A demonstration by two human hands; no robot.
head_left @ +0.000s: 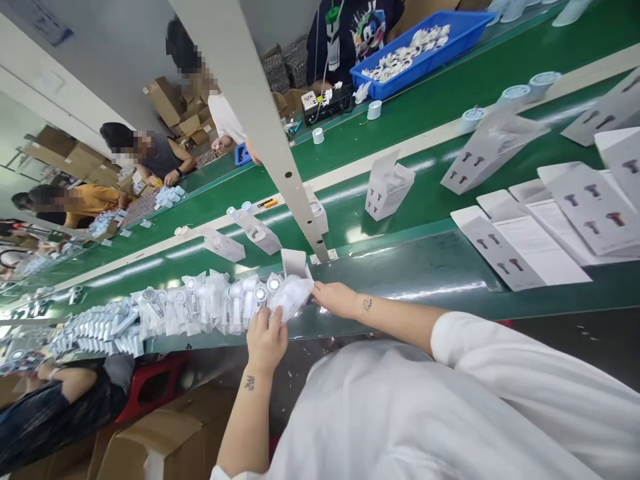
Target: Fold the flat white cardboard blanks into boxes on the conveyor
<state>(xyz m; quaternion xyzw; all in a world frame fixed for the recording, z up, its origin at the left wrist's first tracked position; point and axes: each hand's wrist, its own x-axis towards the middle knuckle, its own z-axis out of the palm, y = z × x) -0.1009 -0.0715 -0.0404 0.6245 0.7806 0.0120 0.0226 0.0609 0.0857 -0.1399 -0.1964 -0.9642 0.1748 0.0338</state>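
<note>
My left hand (267, 339) is closed on the lower end of a clear plastic bag (293, 295) with a pale item inside; the item's kind is hidden by the wrap. Just behind the bag stands a white carton (294, 260) with its flap up. My right hand (334, 299) is at the carton's right side, fingers curled round its edge, partly hidden by the bag. To the left lies a row of bagged devices with round heads (245, 300), side by side along the bench edge.
Flattened printed cartons (520, 243) lie at right. Upright open cartons (390, 187) stand on the green conveyor (345, 230). A white post (280, 147) rises ahead of my hands. Several co-workers sit across the line; one (65, 393) sits at left. A blue tray (365, 80) holds small white parts.
</note>
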